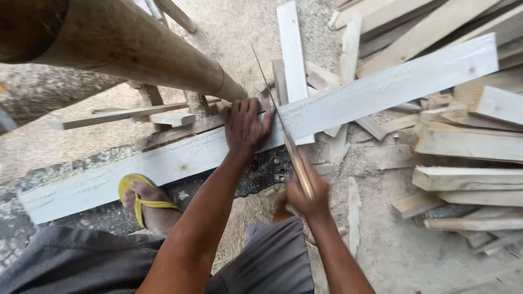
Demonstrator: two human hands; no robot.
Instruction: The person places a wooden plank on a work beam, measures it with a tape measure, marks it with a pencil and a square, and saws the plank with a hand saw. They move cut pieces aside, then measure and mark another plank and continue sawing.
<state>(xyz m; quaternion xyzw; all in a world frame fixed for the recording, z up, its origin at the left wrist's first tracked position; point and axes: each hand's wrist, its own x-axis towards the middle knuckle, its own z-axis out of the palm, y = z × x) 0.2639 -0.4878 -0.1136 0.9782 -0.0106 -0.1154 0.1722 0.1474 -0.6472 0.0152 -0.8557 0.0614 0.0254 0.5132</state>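
Here, a long pale plank (pixel 381 90) lies slantwise across the sawdust-strewn ground (pixel 49 136), beneath a thick round log (pixel 136 46). A heap of cut wood offcuts (pixel 468 163) lies to the right. The left hand (pixel 245 126) presses flat on the plank, fingers spread wide. The right hand (pixel 308 193) is wrapped tight around the wooden handle of a handsaw (pixel 283 133), its thin blade crossing the plank just beside the left fingertips. A foot in a yellow sandal (pixel 143 198) rests against the plank's near edge.
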